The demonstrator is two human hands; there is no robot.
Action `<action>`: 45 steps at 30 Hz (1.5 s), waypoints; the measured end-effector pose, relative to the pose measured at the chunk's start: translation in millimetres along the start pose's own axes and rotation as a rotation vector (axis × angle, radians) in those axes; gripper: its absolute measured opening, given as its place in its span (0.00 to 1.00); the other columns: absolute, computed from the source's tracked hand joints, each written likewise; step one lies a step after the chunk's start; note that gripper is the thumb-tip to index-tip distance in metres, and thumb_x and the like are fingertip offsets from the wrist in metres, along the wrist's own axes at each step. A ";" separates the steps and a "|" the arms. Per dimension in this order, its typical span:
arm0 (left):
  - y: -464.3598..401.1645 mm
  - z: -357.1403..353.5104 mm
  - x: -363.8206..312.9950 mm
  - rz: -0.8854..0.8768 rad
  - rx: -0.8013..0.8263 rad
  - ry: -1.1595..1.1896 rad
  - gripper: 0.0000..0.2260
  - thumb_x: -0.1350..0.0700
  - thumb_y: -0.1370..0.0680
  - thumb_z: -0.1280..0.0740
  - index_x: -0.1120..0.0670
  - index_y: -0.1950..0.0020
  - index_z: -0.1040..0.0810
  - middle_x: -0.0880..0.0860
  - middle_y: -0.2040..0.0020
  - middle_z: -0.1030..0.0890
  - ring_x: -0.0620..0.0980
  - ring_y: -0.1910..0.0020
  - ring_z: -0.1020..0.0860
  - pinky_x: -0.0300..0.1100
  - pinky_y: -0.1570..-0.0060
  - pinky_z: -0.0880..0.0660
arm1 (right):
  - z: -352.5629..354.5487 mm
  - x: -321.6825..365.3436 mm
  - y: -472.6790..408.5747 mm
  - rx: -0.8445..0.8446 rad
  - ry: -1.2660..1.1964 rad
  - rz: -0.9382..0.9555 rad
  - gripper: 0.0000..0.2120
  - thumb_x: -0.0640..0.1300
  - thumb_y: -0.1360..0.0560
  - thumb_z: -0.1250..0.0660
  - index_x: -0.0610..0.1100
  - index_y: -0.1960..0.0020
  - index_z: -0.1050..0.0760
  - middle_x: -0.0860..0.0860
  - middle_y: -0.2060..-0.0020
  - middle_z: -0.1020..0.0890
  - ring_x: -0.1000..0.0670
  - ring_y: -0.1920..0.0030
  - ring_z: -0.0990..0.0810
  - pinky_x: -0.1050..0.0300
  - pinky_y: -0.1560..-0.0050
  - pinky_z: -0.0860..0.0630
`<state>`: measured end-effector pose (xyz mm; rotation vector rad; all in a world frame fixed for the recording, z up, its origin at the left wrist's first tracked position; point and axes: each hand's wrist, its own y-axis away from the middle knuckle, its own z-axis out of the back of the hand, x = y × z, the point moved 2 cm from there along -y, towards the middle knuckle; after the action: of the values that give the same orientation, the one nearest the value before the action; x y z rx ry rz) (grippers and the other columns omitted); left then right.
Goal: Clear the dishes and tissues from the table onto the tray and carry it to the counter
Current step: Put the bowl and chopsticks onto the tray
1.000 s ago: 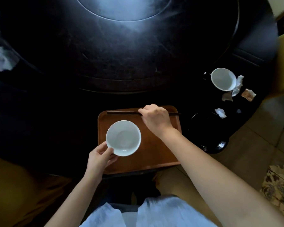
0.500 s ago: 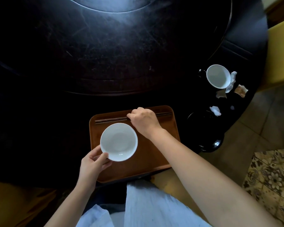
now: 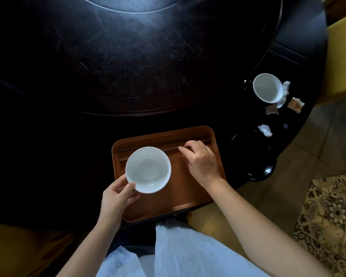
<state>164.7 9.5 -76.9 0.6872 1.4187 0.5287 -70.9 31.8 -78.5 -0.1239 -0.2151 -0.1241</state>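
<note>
A brown tray (image 3: 180,196) lies at the near edge of the dark round table (image 3: 48,136). My left hand (image 3: 116,198) grips the near rim of a white bowl (image 3: 148,169), holding it over the tray's left half. Dark chopsticks (image 3: 171,149) lie along the tray's far side. My right hand (image 3: 201,160) hovers just over them with fingers loose and apart. On the table to the right stand a second white bowl (image 3: 267,87), crumpled tissues (image 3: 265,130) and a black plate (image 3: 252,154).
A large turntable (image 3: 128,56) fills the middle of the table. More crumpled paper (image 3: 296,103) and a small black cup (image 3: 247,84) sit by the far white bowl. A yellow chair (image 3: 342,56) stands at the right, with a patterned rug (image 3: 332,216) on the floor.
My right hand laid the chopsticks down on the tray's far side and let go of them. My left hand kept hold of the white bowl over the tray.
</note>
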 end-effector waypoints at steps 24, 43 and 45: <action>-20.3 -3.3 -27.7 -0.032 0.043 0.043 0.15 0.60 0.24 0.36 0.56 0.37 0.26 0.60 0.48 0.19 0.56 0.50 0.19 0.36 0.59 0.20 | -12.1 9.2 -8.8 0.231 0.120 -0.115 0.23 0.48 0.25 0.37 0.47 0.31 0.34 0.43 0.32 0.29 0.41 0.31 0.32 0.41 0.36 0.31; 33.7 -138.6 -5.3 0.000 0.341 -0.421 0.07 0.58 0.22 0.40 0.53 0.55 0.22 0.55 0.57 0.18 0.48 0.62 0.20 0.40 0.60 0.24 | 69.4 -100.5 16.2 -0.009 0.006 -0.247 0.22 0.50 0.25 0.48 0.42 0.37 0.27 0.43 0.39 0.22 0.43 0.40 0.24 0.46 0.46 0.24; 28.4 -169.7 -17.9 -0.246 0.330 -0.714 0.06 0.54 0.24 0.38 0.50 0.51 0.22 0.49 0.55 0.18 0.45 0.56 0.21 0.40 0.53 0.27 | 80.1 -130.9 11.8 -0.030 0.024 -0.258 0.20 0.48 0.25 0.45 0.42 0.37 0.27 0.42 0.39 0.23 0.41 0.40 0.24 0.44 0.46 0.23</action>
<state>-3.5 36.5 -47.3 0.8407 0.8912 -0.1545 -212.6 68.5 -31.0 -0.1236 -0.2047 -0.3855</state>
